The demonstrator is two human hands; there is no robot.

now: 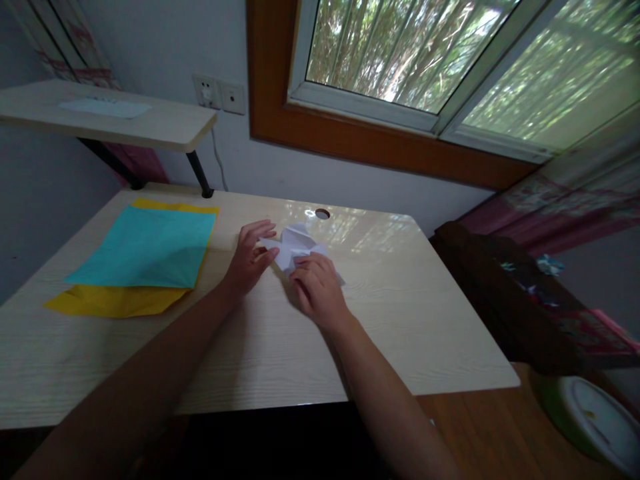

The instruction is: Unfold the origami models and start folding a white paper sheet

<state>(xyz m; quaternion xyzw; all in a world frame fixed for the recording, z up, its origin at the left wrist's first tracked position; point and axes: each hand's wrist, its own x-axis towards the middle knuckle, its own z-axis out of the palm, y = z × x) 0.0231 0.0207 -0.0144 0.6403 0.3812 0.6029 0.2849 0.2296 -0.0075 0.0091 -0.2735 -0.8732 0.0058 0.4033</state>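
A small folded white paper [295, 248] lies on the light wooden desk [390, 333], near the desk's back middle. My left hand [249, 257] rests at the paper's left edge, fingers pinching a white corner. My right hand [316, 288] presses down on the paper's near right part, fingers curled over a fold. Part of the paper is hidden under my right hand.
A turquoise sheet [147, 248] lies on a yellow sheet [113, 300] at the desk's left. A cable hole [323, 214] is behind the paper. A raised shelf [110, 120] stands at the back left. A dark chest [520, 300] and a green-white container [590, 417] are on the right.
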